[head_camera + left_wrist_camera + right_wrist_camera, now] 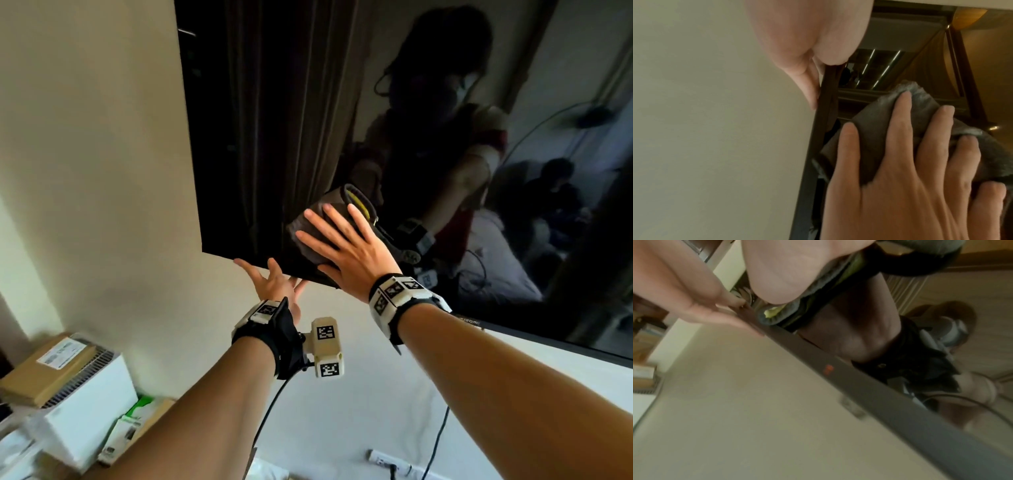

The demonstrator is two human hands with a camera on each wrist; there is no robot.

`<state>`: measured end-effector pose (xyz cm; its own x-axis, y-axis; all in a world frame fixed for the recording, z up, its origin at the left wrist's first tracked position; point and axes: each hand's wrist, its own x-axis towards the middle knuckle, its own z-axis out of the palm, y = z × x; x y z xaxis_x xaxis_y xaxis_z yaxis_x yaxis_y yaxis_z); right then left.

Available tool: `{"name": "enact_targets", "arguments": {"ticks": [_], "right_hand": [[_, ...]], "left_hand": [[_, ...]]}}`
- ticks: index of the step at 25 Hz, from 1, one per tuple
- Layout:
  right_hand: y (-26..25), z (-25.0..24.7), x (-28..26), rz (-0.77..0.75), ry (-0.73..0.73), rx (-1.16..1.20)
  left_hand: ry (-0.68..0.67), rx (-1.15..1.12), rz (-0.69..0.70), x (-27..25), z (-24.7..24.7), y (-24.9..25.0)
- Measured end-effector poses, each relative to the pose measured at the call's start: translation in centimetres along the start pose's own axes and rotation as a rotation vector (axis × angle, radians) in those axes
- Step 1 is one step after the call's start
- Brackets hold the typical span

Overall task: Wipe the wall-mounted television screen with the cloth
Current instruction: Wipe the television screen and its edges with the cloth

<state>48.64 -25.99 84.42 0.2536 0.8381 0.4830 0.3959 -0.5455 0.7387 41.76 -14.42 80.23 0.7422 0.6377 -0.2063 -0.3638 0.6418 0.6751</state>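
Note:
The black wall-mounted television (291,102) fills the upper right of the head view, and its screen mirrors the room. A folded grey cloth (308,222) lies against the screen's lower left corner. My right hand (337,241) presses it flat there, fingers straight and spread. In the left wrist view the right hand (900,178) covers most of the cloth (869,129). My left hand (270,275) is below the corner, its straight fingers touching the television's bottom edge (812,154). The right wrist view shows the cloth (781,316) with a yellow-green inner layer above the bottom bezel (859,386).
A cream wall (102,137) surrounds the television. A cardboard box (48,366) lies on a white appliance (89,394) at the lower left, with small packages beside them. A white power strip (387,459) and black cables lie at the bottom.

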Motion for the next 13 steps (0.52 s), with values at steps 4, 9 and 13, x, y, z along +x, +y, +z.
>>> {"name": "enact_targets", "arguments": {"ticks": [4,9,13], "right_hand": [[3.8,-0.1,-5.1,-0.024,-0.023,0.001],[2.8,0.0,-3.7,-0.006,-0.013,0.02],[5.9,-0.1,-7.4,-0.051,-0.058,-0.021]], "left_hand": [[0.01,0.021,0.009,0.1,0.4,-1.1],[-0.003,0.015,-0.024,-1.0,1.3,-2.5],[-0.041,0.002,-0.07,-2.5,2.5,-4.6]]}}
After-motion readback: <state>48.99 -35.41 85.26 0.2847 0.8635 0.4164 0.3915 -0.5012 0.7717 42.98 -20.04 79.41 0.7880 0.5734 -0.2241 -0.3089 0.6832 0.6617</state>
